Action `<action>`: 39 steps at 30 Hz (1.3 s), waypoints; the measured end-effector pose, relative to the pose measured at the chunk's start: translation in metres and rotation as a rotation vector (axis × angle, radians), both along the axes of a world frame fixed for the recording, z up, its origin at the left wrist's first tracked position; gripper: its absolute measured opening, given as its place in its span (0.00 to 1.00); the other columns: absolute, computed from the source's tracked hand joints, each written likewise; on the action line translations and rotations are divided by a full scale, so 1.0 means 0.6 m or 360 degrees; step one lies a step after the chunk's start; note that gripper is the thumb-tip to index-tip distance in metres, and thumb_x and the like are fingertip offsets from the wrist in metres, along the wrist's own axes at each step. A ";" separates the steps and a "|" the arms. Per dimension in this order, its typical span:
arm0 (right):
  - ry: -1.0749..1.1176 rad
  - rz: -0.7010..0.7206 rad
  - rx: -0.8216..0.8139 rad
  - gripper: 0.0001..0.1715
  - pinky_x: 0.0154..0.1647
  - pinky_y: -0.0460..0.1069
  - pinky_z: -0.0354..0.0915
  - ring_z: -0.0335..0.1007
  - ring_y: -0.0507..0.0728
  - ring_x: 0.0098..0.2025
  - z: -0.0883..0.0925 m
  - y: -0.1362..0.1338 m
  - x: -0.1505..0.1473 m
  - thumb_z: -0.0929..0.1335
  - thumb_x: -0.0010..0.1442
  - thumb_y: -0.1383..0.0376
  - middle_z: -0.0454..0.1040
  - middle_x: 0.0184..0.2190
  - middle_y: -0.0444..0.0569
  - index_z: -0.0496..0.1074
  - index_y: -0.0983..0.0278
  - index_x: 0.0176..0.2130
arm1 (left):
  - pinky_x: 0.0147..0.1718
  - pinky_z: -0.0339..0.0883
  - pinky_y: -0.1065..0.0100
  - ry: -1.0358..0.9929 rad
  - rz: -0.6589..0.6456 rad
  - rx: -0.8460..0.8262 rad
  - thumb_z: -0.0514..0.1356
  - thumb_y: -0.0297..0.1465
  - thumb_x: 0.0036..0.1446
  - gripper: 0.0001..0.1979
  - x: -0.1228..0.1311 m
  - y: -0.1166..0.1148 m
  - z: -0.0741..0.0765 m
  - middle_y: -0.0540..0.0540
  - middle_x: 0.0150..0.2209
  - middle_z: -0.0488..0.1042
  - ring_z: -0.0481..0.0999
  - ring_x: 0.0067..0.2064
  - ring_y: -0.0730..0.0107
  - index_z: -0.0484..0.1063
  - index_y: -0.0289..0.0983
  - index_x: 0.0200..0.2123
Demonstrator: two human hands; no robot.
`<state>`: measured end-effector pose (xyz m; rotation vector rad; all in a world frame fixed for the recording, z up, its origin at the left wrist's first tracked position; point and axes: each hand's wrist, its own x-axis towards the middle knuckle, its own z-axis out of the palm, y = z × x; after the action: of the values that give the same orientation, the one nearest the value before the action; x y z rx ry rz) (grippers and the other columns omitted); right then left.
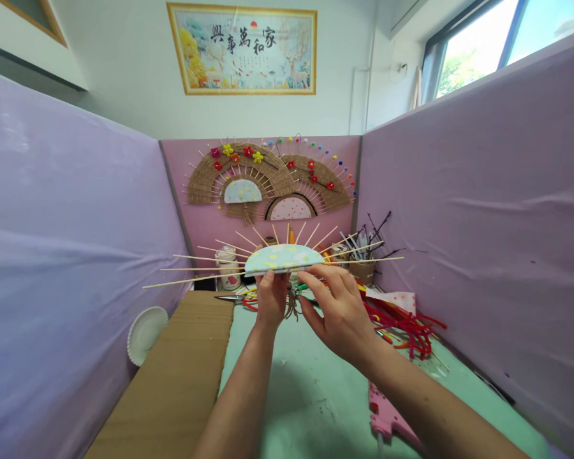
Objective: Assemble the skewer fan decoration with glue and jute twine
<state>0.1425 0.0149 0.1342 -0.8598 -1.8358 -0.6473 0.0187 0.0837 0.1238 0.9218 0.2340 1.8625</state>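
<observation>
I hold up a half-round paper fan piece (283, 257), pale with yellow and blue spots, with several thin wooden skewers fanning out from it. My left hand (270, 297) grips its lower edge from below, fingers closed. My right hand (337, 307) pinches the lower right edge of the same piece, beside a skewer. A tuft of brown twine hangs between the hands.
Two finished woven fans (268, 178) hang on the pink back wall. A green mat (316, 395) covers the table, with cardboard (182, 376) at left, a paper plate (146, 331), red pipe cleaners (406, 325), scissors (234, 298), and a pink glue gun (387, 414).
</observation>
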 end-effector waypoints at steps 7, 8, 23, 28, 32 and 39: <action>-0.0033 -0.0127 -0.0003 0.18 0.52 0.59 0.61 0.66 0.64 0.51 0.004 0.001 -0.009 0.65 0.65 0.65 0.74 0.48 0.56 0.71 0.65 0.53 | 0.45 0.68 0.66 -0.0029 -0.0064 0.0023 0.68 0.42 0.45 0.33 0.002 0.001 -0.004 0.49 0.40 0.78 0.76 0.40 0.67 0.67 0.47 0.56; -0.0037 -0.0138 0.0000 0.18 0.52 0.59 0.61 0.66 0.64 0.51 0.004 0.002 -0.010 0.65 0.65 0.65 0.74 0.48 0.56 0.71 0.65 0.54 | 0.45 0.68 0.66 -0.0025 -0.0061 0.0021 0.68 0.42 0.45 0.33 0.002 0.001 -0.004 0.48 0.41 0.78 0.76 0.40 0.67 0.67 0.47 0.56; -0.0077 -0.0381 0.0019 0.19 0.53 0.60 0.59 0.67 0.65 0.52 0.001 -0.001 -0.026 0.65 0.65 0.65 0.74 0.51 0.60 0.69 0.66 0.54 | 0.52 0.67 0.62 0.0123 0.0280 -0.0011 0.68 0.42 0.48 0.31 0.013 0.002 -0.023 0.46 0.52 0.76 0.75 0.51 0.60 0.67 0.46 0.56; 0.0059 -0.0061 -0.0070 0.22 0.55 0.58 0.58 0.67 0.63 0.56 -0.004 0.004 -0.016 0.64 0.64 0.68 0.72 0.54 0.60 0.64 0.66 0.58 | 0.49 0.68 0.63 -0.0018 0.0222 -0.0037 0.66 0.43 0.50 0.29 0.019 -0.002 -0.010 0.48 0.49 0.76 0.76 0.47 0.64 0.66 0.49 0.55; 0.0152 0.0127 0.0003 0.30 0.55 0.58 0.59 0.68 0.62 0.57 -0.009 0.005 -0.008 0.64 0.62 0.71 0.72 0.54 0.61 0.56 0.66 0.62 | 0.48 0.68 0.62 -0.0090 0.0065 -0.0039 0.66 0.44 0.49 0.24 0.020 -0.005 0.001 0.50 0.40 0.77 0.77 0.42 0.67 0.69 0.46 0.49; 0.0238 0.0107 0.0171 0.32 0.52 0.59 0.63 0.69 0.64 0.52 -0.006 0.011 0.005 0.65 0.60 0.71 0.74 0.49 0.57 0.56 0.63 0.62 | 0.50 0.67 0.62 -0.0160 0.0003 -0.0141 0.66 0.44 0.50 0.20 0.018 -0.007 0.009 0.53 0.35 0.77 0.77 0.40 0.69 0.69 0.46 0.45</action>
<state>0.1453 0.0212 0.1308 -0.7520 -1.6727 -0.6169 0.0294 0.0796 0.1290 0.7656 0.2533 1.8791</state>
